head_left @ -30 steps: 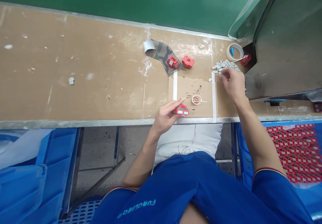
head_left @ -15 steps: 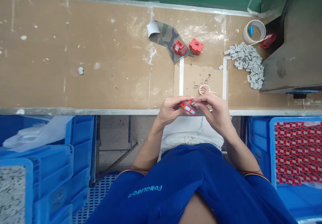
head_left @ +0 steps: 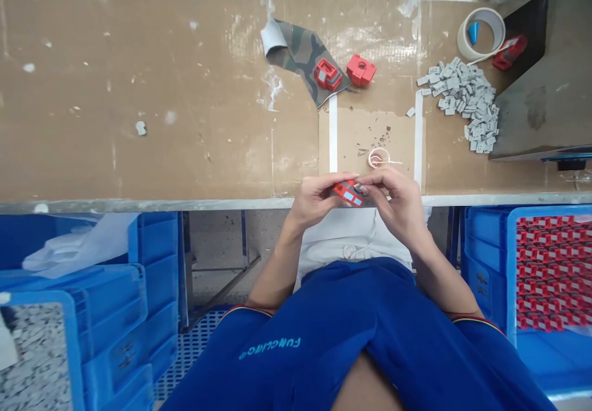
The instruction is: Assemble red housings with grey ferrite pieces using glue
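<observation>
At the table's front edge, my left hand (head_left: 316, 200) is closed on a red toy vehicle body (head_left: 350, 196) with grey bands and pale window-like patches. My right hand (head_left: 391, 198) pinches a small grey piece (head_left: 358, 187) against the upper right side of the red body; the fingertips partly hide it. Just beyond my hands lies a small white ring (head_left: 378, 158), perhaps a tape roll, with a thin strand across it. Farther back, a red and grey part (head_left: 327, 75) rests on a camouflage cloth (head_left: 298, 47), beside a red block (head_left: 361, 70).
Small grey pieces (head_left: 467, 100) are heaped at the right, near a wide tape roll (head_left: 481, 34) and another red part (head_left: 509, 52). A metal box (head_left: 550, 90) bounds the right side. Blue crates stand below the table: one of red parts (head_left: 511, 263), one of grey pieces (head_left: 69, 312).
The view has shifted slightly, so the table items appear a little displaced. My hands keep the same hold on the red body and the grey piece, with only a slight finger movement.
</observation>
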`<state>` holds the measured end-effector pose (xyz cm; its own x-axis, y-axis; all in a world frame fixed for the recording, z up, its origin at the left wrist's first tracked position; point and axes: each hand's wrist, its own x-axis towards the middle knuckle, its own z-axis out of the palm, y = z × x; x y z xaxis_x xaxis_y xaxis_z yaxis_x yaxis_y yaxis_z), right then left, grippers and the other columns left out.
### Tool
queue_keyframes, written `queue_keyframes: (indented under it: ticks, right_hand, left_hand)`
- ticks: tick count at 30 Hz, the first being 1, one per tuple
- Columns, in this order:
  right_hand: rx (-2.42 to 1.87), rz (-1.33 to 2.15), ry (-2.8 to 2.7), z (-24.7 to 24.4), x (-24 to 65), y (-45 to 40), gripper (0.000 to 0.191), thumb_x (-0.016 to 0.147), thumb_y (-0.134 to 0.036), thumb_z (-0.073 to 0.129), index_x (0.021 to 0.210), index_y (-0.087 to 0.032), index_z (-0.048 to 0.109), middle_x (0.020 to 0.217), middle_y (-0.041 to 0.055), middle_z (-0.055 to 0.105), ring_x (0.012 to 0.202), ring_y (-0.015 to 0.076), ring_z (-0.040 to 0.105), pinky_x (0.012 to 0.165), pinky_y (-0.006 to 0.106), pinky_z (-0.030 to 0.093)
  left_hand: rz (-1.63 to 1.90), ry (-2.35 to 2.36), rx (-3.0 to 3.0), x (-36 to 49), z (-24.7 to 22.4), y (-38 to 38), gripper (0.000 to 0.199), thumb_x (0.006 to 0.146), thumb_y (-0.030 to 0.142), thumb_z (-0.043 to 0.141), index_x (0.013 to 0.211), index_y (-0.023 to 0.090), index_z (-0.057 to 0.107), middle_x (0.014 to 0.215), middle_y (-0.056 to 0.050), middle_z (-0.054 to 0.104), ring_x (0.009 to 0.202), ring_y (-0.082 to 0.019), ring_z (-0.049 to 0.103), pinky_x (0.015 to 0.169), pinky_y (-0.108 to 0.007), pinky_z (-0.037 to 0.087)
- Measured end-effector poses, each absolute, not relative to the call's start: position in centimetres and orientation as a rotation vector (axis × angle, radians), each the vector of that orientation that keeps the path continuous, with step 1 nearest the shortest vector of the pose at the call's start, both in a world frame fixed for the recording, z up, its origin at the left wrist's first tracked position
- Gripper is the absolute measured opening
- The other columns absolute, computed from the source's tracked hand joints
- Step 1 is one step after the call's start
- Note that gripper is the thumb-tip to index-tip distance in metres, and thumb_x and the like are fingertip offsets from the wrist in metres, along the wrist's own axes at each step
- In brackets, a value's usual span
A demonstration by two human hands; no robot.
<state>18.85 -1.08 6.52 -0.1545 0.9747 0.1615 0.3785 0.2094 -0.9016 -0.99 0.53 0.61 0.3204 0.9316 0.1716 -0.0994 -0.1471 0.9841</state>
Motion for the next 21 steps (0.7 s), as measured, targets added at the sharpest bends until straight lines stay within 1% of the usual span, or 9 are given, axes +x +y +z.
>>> queue_keyframes:
  ticks: [2,6,8,11,16,21]
  right_hand:
    - [-1.302,0.905,-1.777,6.8,19.2,-1.0,0.015,0.100,-0.013,0.064,0.092,-0.023,0.071,0.087,0.0018,0.070,0.080,0.0165,0.065,0.070,0.029,0.051]
    - [-1.368,0.784,-1.922,7.1,19.1,-1.4,0.022,0.104,-0.015,0.059,0.084,-0.021,0.066,0.080,0.0009,0.058,0.070,0.0141,0.054,0.065,0.028,0.043]
    - [-1.399,0.729,-1.932,7.1,18.8,-1.9,0.023,0.105,-0.016,0.057,0.084,-0.020,0.066,0.079,0.0010,0.057,0.066,0.0137,0.051,0.063,0.029,0.041]
    - [-1.426,0.718,-1.855,6.7,18.1,-2.7,0.018,0.105,-0.016,0.058,0.091,-0.021,0.068,0.080,0.0020,0.060,0.067,0.0145,0.054,0.063,0.029,0.044]
    - [-1.446,0.721,-1.707,6.2,17.0,-3.8,0.017,0.107,-0.019,0.056,0.098,-0.023,0.070,0.082,0.0021,0.061,0.070,0.0156,0.059,0.065,0.029,0.052]
    - [-1.349,0.819,-1.752,6.2,18.4,-3.3,0.015,0.104,-0.014,0.059,0.101,-0.022,0.071,0.088,0.0035,0.066,0.076,0.0159,0.064,0.069,0.028,0.053]
  left_hand:
    - [1.081,0.833,1.442,-1.1,0.6,0.5,0.037,0.088,0.024,0.085,0.125,0.025,0.082,0.104,-0.005,0.087,0.086,-0.015,0.081,0.078,-0.022,0.065]
    - [1.049,0.862,1.491,-1.3,0.3,0.4,0.040,0.087,0.023,0.086,0.126,0.026,0.082,0.108,-0.006,0.087,0.089,-0.016,0.082,0.080,-0.021,0.064]
    - [1.054,0.873,1.509,-1.3,0.2,0.3,0.041,0.087,0.022,0.086,0.127,0.026,0.081,0.109,-0.006,0.087,0.090,-0.016,0.082,0.081,-0.022,0.064]
    - [1.069,0.886,1.536,-1.3,0.3,0.2,0.039,0.087,0.022,0.086,0.126,0.025,0.082,0.109,-0.006,0.087,0.090,-0.017,0.082,0.081,-0.023,0.065]
    - [1.058,0.916,1.576,-1.5,0.7,0.2,0.033,0.089,0.028,0.085,0.122,0.024,0.083,0.105,-0.007,0.087,0.088,-0.019,0.082,0.081,-0.026,0.066]
    - [1.006,0.863,1.618,-1.8,0.7,0.5,0.035,0.090,0.031,0.084,0.125,0.025,0.082,0.112,-0.009,0.086,0.095,-0.020,0.083,0.087,-0.027,0.065]
